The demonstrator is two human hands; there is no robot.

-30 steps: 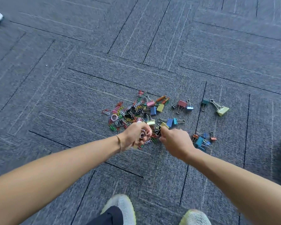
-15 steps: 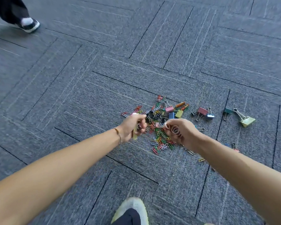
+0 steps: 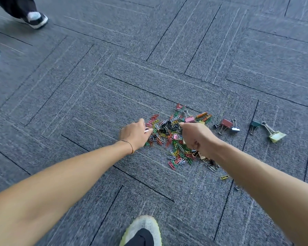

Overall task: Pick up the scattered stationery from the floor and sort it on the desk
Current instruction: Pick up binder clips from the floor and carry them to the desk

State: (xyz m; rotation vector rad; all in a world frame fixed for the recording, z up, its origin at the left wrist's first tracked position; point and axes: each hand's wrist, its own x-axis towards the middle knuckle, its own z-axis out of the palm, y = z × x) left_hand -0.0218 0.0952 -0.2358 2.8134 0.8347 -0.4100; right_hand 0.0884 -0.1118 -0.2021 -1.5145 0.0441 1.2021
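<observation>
Grey carpet tiles with dark seams cover the floor, and the scattered stationery lies on them in one loose group. A dense pile of coloured paper clips sits at the centre, with small black binder clips mixed in. To its right lie larger binder clips: a pink one at the pile's far edge, a red one just beside a small blue one, a green one farther right, and a yellow one at the end of the row. One yellow paper clip lies apart, near the right forearm.

Both hands are down at the pile. The left hand has its fingers curled and its fingertips at the pile's left edge, with something pale and thin at the fingertips (too small to identify, so it cannot be told whether it is held). The right hand is curled into a fist over the right part of the pile; whether it encloses clips cannot be told.

Step in hand, as judged: gathering from the floor. No desk is in view, so sorting is not yet begun. The next move calls for a scooping or pinching grasp low against the carpet, since thin wire clips lie flat in the pile and may slip or tangle. A light shoe is at the bottom edge; another person's shoe is at top left.
</observation>
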